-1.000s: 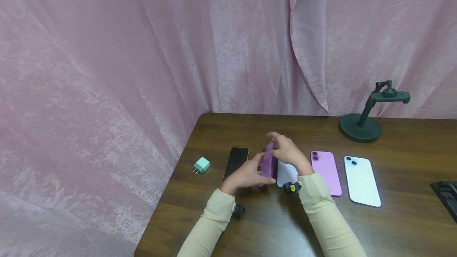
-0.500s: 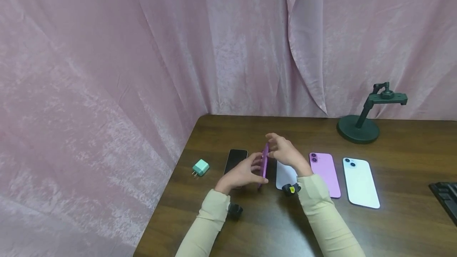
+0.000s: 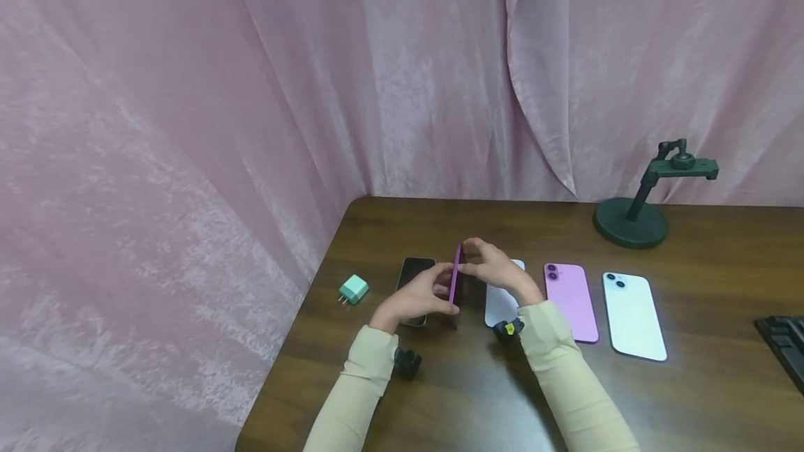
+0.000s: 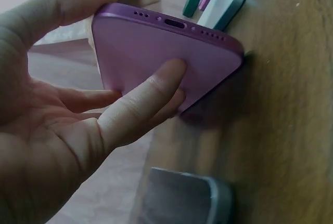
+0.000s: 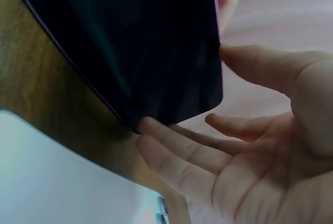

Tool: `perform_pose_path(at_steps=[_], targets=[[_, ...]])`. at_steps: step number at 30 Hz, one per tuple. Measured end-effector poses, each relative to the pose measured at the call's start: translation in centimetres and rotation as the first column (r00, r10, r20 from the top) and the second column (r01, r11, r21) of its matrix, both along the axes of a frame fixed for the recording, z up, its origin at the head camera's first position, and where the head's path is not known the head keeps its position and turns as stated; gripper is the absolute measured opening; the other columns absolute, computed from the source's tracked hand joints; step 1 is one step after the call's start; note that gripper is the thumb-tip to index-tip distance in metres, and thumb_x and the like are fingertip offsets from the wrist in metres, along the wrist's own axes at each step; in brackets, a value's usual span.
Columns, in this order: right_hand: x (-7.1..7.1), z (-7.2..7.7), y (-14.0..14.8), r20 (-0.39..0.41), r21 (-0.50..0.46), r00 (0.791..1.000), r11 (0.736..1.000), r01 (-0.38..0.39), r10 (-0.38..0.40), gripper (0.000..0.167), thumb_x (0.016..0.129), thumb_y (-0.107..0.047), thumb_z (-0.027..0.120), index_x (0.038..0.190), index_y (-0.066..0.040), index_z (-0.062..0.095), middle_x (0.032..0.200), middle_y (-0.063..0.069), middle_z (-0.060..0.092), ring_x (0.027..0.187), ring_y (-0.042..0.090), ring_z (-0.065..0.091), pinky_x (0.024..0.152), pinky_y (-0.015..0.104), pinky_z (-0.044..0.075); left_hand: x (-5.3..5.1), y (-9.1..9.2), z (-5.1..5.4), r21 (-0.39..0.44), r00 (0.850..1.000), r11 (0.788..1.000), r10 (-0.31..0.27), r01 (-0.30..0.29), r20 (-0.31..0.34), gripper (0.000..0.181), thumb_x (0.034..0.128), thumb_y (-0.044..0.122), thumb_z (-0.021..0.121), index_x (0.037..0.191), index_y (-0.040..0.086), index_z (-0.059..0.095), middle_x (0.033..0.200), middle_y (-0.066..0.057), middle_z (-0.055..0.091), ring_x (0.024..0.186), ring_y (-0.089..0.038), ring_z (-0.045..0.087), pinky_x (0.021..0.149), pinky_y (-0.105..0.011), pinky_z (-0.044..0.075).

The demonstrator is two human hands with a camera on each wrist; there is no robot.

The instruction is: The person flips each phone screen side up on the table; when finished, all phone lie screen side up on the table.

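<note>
Both hands hold a magenta phone (image 3: 455, 274) on its edge above the table. My left hand (image 3: 416, 296) grips its near end; in the left wrist view the thumb lies on the port edge and fingers press the purple back (image 4: 140, 52). At the far end is my right hand (image 3: 499, 270), with its thumb on one edge and fingertips at the corner of the dark screen (image 5: 140, 37) in the right wrist view. A dark-screened phone (image 3: 415, 268) lies partly under the left hand. To the right lies a pale phone (image 3: 499, 305), partly covered by the right hand.
Further right lie a light purple phone (image 3: 572, 302) and a white phone (image 3: 634, 316). A mint charger plug (image 3: 354, 289) sits near the left table edge. Behind the phones stands a dark green stand (image 3: 631, 223); a black object (image 3: 785, 347) is at the far right.
The held phone has turned from showing its purple back at a slant to standing nearly edge-on, and has moved left with both hands. More of the pale phone shows.
</note>
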State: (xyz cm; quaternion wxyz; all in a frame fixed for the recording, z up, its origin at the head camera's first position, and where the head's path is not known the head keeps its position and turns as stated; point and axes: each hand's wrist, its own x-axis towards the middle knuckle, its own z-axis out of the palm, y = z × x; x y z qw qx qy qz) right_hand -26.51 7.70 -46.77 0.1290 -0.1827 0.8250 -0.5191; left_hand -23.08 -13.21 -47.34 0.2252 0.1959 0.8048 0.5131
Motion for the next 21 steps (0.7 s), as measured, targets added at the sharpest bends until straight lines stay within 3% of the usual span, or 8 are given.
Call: perform_pose_path(at_steps=[5, 11, 14, 18, 21], targets=[[-0.1, -0.4, -0.3, 0.082, 0.006, 0.997, 1.000, 0.006, -0.006, 0.061, 0.101, -0.019, 0.062, 0.145, 0.014, 0.035, 0.140, 0.035, 0.047, 0.128, 0.048, 0.050, 0.081, 0.046, 0.058, 0.0, 0.0, 0.5, -0.050, 0.999, 0.998, -0.028, 0.026, -0.038, 0.087, 0.0834, 0.000, 0.078, 0.155, -0.003, 0.029, 0.145, -0.024, 0.049, 0.128, -0.037, 0.056, 0.100, -0.041, 0.050], [-0.2, -0.7, -0.7, 0.049, 0.033, 0.999, 0.999, 0.017, -0.018, 0.061, 0.101, -0.020, 0.063, 0.143, 0.016, 0.037, 0.139, 0.037, 0.047, 0.122, 0.048, 0.054, 0.072, 0.042, 0.060, 0.1, -0.4, 0.6, -0.099, 0.999, 0.995, -0.012, 0.007, -0.049, 0.090, 0.0830, 0.004, 0.080, 0.156, -0.005, 0.027, 0.143, -0.024, 0.051, 0.122, -0.033, 0.060, 0.096, -0.039, 0.052], [-0.2, -0.8, -0.9, 0.020, 0.080, 0.999, 0.996, 0.032, -0.034, 0.062, 0.100, -0.021, 0.064, 0.143, 0.016, 0.037, 0.141, 0.038, 0.046, 0.110, 0.045, 0.062, 0.070, 0.041, 0.060, 0.0, -0.5, 0.7, -0.098, 0.999, 0.995, -0.007, 0.003, -0.043, 0.090, 0.0833, 0.002, 0.080, 0.156, -0.005, 0.027, 0.142, -0.025, 0.050, 0.121, -0.033, 0.060, 0.096, -0.039, 0.053], [-0.2, -0.9, -1.2, -0.053, 0.193, 0.997, 0.979, 0.067, -0.058, 0.065, 0.098, -0.023, 0.066, 0.143, 0.015, 0.039, 0.142, 0.037, 0.047, 0.114, 0.045, 0.061, 0.090, 0.051, 0.054, 0.0, -0.5, 0.7, -0.089, 0.999, 0.996, -0.002, -0.001, -0.033, 0.089, 0.0837, -0.001, 0.078, 0.155, -0.007, 0.026, 0.138, -0.026, 0.048, 0.118, -0.034, 0.061, 0.094, -0.039, 0.053], [-0.1, -0.9, -1.5, -0.097, 0.255, 0.993, 0.963, 0.090, -0.067, 0.066, 0.097, -0.024, 0.068, 0.143, 0.015, 0.040, 0.142, 0.035, 0.049, 0.128, 0.046, 0.052, 0.103, 0.056, 0.043, -0.1, -0.6, 0.6, -0.093, 0.999, 0.996, 0.004, -0.008, -0.038, 0.088, 0.0837, -0.003, 0.077, 0.155, -0.008, 0.026, 0.136, -0.026, 0.046, 0.116, -0.034, 0.062, 0.094, -0.039, 0.053]])
